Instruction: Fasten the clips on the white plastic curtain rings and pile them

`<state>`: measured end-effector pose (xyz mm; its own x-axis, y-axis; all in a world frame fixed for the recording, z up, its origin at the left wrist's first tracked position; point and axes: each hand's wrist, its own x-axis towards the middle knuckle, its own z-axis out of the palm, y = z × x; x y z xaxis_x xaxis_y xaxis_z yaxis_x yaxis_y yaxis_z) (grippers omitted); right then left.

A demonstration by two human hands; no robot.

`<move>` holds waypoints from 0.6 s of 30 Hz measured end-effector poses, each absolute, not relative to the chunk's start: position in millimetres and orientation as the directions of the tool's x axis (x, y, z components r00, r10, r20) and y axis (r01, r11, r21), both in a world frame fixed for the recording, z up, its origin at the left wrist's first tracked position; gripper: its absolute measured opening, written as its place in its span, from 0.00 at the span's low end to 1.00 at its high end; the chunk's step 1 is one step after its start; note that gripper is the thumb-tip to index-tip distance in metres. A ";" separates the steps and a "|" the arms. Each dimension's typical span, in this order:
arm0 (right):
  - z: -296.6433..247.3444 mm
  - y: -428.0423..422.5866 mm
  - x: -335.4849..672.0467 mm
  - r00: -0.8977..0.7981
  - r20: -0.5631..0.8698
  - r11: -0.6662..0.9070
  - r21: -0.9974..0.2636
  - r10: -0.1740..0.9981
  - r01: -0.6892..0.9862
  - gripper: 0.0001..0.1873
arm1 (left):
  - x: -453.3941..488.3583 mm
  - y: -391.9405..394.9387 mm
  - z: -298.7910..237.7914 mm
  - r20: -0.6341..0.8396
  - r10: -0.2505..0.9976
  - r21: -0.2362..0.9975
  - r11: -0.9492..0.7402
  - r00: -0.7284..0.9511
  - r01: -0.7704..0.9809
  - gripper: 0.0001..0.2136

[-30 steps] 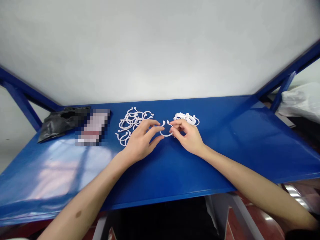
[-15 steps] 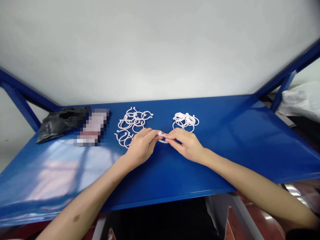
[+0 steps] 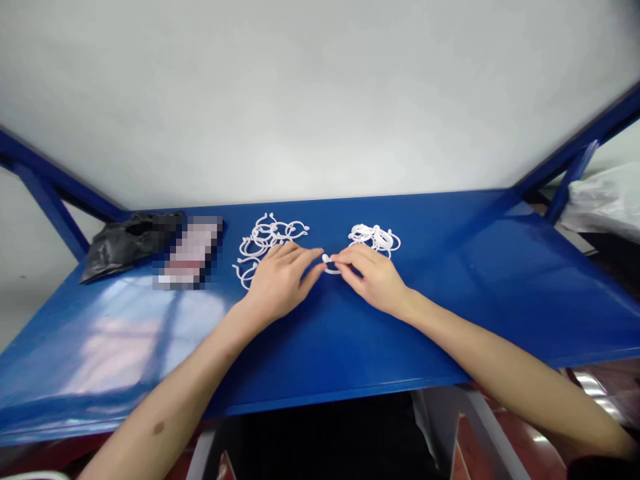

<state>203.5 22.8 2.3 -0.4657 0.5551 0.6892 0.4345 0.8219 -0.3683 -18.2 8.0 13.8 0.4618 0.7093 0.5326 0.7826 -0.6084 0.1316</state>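
My right hand (image 3: pixel 376 277) pinches a white plastic ring (image 3: pixel 331 271) between thumb and fingers; a rounded knob on its near-left side shows at the fingertips. To its left, my left hand (image 3: pixel 285 275) is open, thumb and forefinger apart just short of that knob. A loose group of white open rings (image 3: pixel 255 247) with knobbed ends lies behind and left of my left hand, which hides part of it. Beyond my right hand is a tighter pile of white rings (image 3: pixel 373 235), which look closed.
The rings lie on a blue tabletop (image 3: pixel 310 360). At the left are a black plastic bag (image 3: pixel 117 250) and a blurred-out flat item (image 3: pixel 190 253). A pale wall (image 3: pixel 320 100) rises behind, with blue frame bars (image 3: pixel 565 183) at both sides. A translucent bag (image 3: pixel 607 203) sits at the far right.
My left fingers have come off the ring's knob and spread apart. My right hand keeps its pinch on the ring. The whole view has shifted slightly.
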 end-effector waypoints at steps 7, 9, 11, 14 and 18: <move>5.1 61.1 239.8 -0.211 0.731 0.615 -0.341 0.649 0.711 0.07 | -61.9 42.2 0.1 0.438 0.868 0.092 -0.301 0.233 0.949 0.19; 3.2 68.7 248.3 -0.187 0.709 0.544 -0.317 0.680 0.777 0.08 | -67.8 45.6 -3.8 0.415 0.883 0.068 -0.270 0.219 0.961 0.18; 1.0 72.9 252.2 -0.175 0.698 0.505 -0.300 0.694 0.810 0.10 | -69.4 45.8 -4.4 0.420 0.884 0.045 -0.244 0.203 0.969 0.15; 0.6 72.6 251.2 -0.175 0.711 0.501 -0.279 0.681 0.820 0.11 | -67.2 43.5 0.3 0.476 0.859 0.028 -0.231 0.190 0.972 0.11; 8.1 59.3 240.7 -0.220 0.723 0.582 -0.297 0.655 0.757 0.10 | -57.5 37.4 10.7 0.599 0.759 -0.018 -0.305 0.254 0.952 0.08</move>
